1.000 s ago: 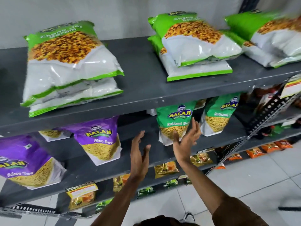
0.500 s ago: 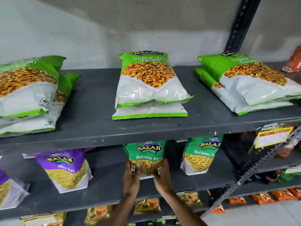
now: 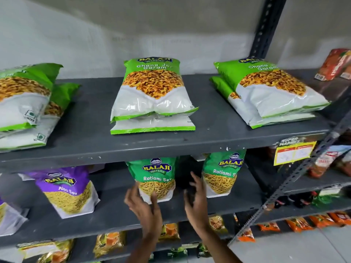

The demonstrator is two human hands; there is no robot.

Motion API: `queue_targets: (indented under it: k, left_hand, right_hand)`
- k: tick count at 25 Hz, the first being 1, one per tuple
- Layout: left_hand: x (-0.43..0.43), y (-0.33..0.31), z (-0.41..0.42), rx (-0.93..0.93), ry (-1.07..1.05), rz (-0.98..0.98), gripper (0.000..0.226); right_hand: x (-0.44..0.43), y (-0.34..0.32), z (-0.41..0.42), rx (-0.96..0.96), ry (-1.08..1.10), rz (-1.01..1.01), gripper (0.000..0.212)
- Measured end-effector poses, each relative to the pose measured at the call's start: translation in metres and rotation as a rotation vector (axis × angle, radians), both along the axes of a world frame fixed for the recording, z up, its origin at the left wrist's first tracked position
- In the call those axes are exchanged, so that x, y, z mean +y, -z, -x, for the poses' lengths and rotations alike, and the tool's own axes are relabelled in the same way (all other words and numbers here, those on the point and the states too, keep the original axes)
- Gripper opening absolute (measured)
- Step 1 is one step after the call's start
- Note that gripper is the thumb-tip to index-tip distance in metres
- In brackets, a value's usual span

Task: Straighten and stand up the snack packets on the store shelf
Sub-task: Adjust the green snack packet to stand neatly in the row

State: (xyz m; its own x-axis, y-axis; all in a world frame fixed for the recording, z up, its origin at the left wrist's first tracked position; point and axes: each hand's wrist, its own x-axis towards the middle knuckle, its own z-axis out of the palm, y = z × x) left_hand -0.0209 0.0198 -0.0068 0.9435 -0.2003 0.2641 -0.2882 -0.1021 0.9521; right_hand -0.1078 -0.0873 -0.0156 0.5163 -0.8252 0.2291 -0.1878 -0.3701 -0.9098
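Note:
A green Ratlami Sev packet stands upright on the middle shelf. My left hand is open just below and left of it, fingertips near its lower edge. My right hand is open to the right of that packet, in the gap before a second Ratlami Sev packet, touching neither. A purple Aloo Sev packet stands at the left. On the top shelf, Chana Jor Garam packets lie flat in stacks: centre, right and left.
A dark perforated upright rises behind the top shelf, and a slanted metal brace crosses at the right. A yellow price tag hangs on the top shelf's edge. Small orange and yellow packets fill the lower shelves. Red packets sit far right.
Both hands have let go of the green Ratlami Sev packet and spread apart, the right moving right into the gap. The camera has moved closer.

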Motion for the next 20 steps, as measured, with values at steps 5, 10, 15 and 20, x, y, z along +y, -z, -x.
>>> queue_targets:
  k: [5, 10, 15, 20]
  left_hand:
    - [-0.05, -0.001, 0.048, -0.035, 0.437, -0.053, 0.037]
    - [-0.114, 0.026, 0.055, 0.205, 0.516, -0.167, 0.062]
    - [-0.141, 0.03, 0.072, 0.273, 0.482, -0.284, 0.048]
    - [-0.151, 0.035, 0.092, 0.254, 0.437, -0.229, 0.055]
  right_hand:
    - [-0.037, -0.016, 0.046, -0.188, 0.339, 0.097, 0.055]
    - [-0.104, 0.006, 0.08, -0.108, 0.315, -0.115, 0.085]
    - [-0.132, 0.031, 0.091, 0.031, 0.131, -0.227, 0.076]
    - [-0.131, 0.024, 0.094, 0.008, 0.096, -0.225, 0.058]
